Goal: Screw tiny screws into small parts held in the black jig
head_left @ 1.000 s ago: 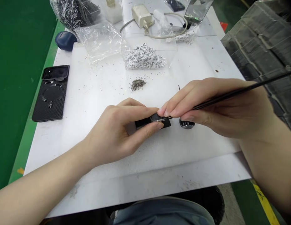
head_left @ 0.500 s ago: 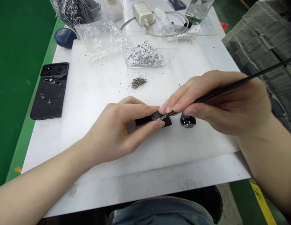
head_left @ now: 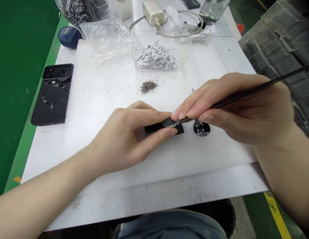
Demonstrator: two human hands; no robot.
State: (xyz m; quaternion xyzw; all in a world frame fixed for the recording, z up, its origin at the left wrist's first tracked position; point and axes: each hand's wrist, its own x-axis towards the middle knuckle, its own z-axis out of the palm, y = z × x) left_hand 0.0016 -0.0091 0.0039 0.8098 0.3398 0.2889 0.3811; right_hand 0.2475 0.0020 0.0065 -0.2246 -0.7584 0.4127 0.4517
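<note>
My left hand (head_left: 134, 131) is closed, with thumb and index finger pinching a small black rectangular part (head_left: 179, 128) low over the white foam sheet. In my right hand (head_left: 234, 106) is a long, slender black tool (head_left: 269, 83), gripped like a pen. Its thin metal tip touches the black part close to my left thumb. Fingertips of the right hand rest at the part's far edge. Just under the right hand stands a glossy black rounded object (head_left: 201, 128), its upper portion covered. Beyond the hands lies a heap of tiny dark metal pieces (head_left: 148, 87).
Behind the heap, a clear tray (head_left: 159, 69) holds many small white-and-grey pieces. A black phone (head_left: 51, 99) and a dark blue rounded object (head_left: 69, 37) lie at the left. Farther back are plastic bags (head_left: 108, 38), a charger with cable (head_left: 153, 13) and a clear container (head_left: 214, 13).
The view has shifted slightly. Both hands keep nearly the same pose, with the tool's tip still on the black part.
</note>
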